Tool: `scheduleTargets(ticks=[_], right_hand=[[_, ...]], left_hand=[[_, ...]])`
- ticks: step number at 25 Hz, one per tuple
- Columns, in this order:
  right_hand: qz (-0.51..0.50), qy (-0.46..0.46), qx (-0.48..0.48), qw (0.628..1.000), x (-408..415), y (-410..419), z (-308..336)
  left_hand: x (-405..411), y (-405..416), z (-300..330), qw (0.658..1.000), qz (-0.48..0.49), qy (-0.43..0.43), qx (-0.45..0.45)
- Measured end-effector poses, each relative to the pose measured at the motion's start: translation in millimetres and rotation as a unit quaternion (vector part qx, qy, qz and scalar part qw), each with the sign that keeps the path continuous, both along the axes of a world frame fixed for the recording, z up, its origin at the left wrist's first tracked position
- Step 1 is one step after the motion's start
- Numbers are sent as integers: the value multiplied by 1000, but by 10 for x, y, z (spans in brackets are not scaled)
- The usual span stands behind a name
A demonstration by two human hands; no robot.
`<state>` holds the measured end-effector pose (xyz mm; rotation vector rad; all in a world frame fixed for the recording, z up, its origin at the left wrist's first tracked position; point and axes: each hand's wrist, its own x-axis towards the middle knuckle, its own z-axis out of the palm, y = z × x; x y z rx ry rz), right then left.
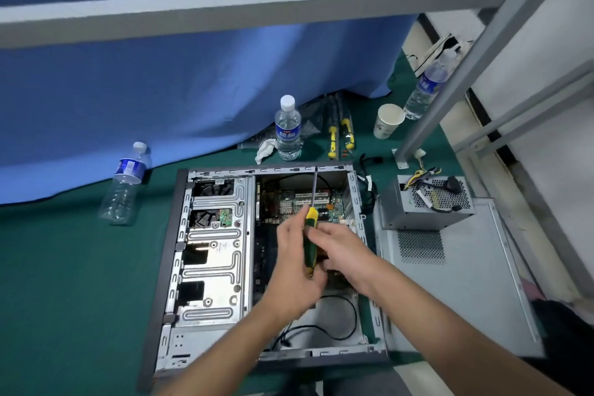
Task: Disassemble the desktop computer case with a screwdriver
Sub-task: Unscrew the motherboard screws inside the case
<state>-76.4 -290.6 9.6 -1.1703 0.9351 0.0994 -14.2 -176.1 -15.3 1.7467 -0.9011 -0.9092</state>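
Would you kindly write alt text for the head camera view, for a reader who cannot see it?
A person's left hand grips a green and yellow screwdriver over an open computer case lying on a green mat, the right hand alongside it. A removed power supply sits to the right.

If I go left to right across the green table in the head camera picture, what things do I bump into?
Tilted empty bottle → open computer case → hands with the screwdriver → power supply box on the removed side panel.
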Motion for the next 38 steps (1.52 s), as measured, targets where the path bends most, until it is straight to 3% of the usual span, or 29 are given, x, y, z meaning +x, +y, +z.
scheduleTargets(ticks=[2, 4, 8, 11, 18, 20, 23, 25, 27, 28, 31, 34, 36, 38], right_hand=[[26, 35, -63, 997, -24, -133, 10], [96, 85, -151, 980, -59, -270, 18], [219, 142, -309, 915, -226, -557, 24], [262, 176, -383, 868, -357, -755, 36], [311, 194, -490, 791, -329, -1028, 125], [332, 194, -514, 767, -258, -1078, 160], [341, 180, -540, 748, -142, -1156, 184], [354, 159, -559, 733, -60, -1201, 191], [380, 138, -578, 709, 48, -1247, 181], [392, 133, -584, 698, 111, -1282, 181], [429, 137, -592, 669, 299, -1395, 211], [471, 133, -592, 641, 455, -1474, 245], [480, 118, -591, 638, 538, -1499, 246], [490, 108, -594, 629, 598, -1510, 224]], left_hand=[[47, -66, 6, 998, -18, 64, 1], [133, -223, -41, 994, 27, 105, 15], [516, -776, -227, 964, 96, 190, 157], [730, -1129, -394, 955, 72, 155, 242], [797, -1597, -608, 951, 33, 184, 245], [774, -1504, -688, 965, 22, 119, 231], [773, -1157, -857, 964, -24, -121, 234], [784, -957, -934, 933, -99, -224, 262], [774, -901, -967, 881, -199, -292, 315], [768, -934, -967, 867, -218, -297, 335], [786, -1115, -918, 873, -225, -229, 368], [793, -1125, -720, 869, -257, -227, 357], [852, -958, -566, 859, -268, -289, 326], [984, -682, -492, 862, -216, -386, 248]])
